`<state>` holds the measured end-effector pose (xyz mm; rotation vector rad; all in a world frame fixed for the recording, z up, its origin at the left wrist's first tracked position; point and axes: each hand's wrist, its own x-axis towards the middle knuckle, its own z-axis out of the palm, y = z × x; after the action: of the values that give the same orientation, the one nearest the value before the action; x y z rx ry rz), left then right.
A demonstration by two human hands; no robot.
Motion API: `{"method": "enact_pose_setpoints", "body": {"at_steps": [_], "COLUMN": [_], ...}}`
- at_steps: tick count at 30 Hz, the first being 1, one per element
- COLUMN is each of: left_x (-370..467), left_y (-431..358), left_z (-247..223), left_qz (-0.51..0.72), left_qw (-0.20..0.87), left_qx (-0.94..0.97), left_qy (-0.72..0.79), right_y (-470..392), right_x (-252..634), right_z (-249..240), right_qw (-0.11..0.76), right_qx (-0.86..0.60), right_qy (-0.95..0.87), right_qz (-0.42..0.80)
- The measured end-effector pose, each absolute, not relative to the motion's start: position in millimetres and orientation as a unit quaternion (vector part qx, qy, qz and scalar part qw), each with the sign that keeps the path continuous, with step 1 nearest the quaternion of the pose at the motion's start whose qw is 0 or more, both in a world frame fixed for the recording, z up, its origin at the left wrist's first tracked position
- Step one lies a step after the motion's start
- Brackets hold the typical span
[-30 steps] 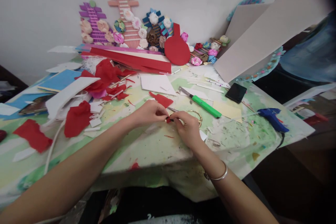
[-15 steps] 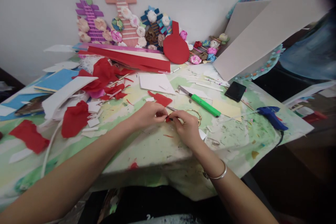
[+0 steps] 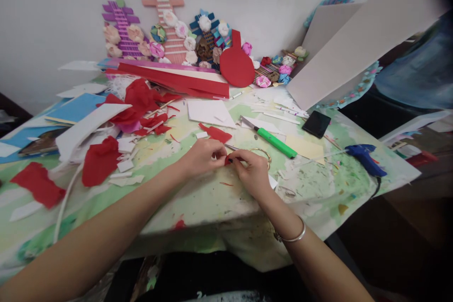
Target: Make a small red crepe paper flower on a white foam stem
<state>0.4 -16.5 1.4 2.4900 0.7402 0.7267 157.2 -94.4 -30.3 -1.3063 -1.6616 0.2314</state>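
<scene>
Between the fingertips of both hands is a small piece of red crepe paper point(image 3: 227, 161), mostly covered by the fingers. My left hand point(image 3: 205, 156) pinches it from the left side, and my right hand point(image 3: 250, 169) pinches it from the right. Just beyond the hands lies a larger red paper scrap point(image 3: 216, 133). Scissors with gold-coloured handles point(image 3: 264, 153) rest on the table, partly hidden behind my right hand. To their right is a green utility knife point(image 3: 276, 142) with its blade out.
A blue glue gun point(image 3: 366, 158) and a black phone-like slab point(image 3: 316, 124) lie to the right. Red paper pieces point(image 3: 101, 160) and white board offcuts fill the left. Behind, a red guitar-shaped cutout point(image 3: 237, 66) and flower-decorated crafts point(image 3: 170, 23) lean against the wall.
Both hands stay almost in place, with the fingertips shifting slightly around the small red piece. The whole view has moved only a little.
</scene>
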Motion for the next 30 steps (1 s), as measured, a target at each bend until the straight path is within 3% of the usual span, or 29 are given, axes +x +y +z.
{"method": "enact_pose_setpoints", "body": {"at_steps": [11,30], "left_x": [-1.5,1.4], "left_y": [-15.3,-16.2], "left_z": [-1.0,-0.9], "left_qz": [0.266,0.256], "left_qw": [0.261,0.379], "left_qx": [0.89,0.842], "left_qy": [0.264,0.285], "right_y": [-95.1,-96.5], "right_x": [153.1,151.7], "right_z": [-32.6,-33.9], "right_qw": [0.477,0.469], "right_qx": [-0.499,-0.544], "right_qy": [-0.723,-0.695], "right_qz": [-0.021,-0.021]}}
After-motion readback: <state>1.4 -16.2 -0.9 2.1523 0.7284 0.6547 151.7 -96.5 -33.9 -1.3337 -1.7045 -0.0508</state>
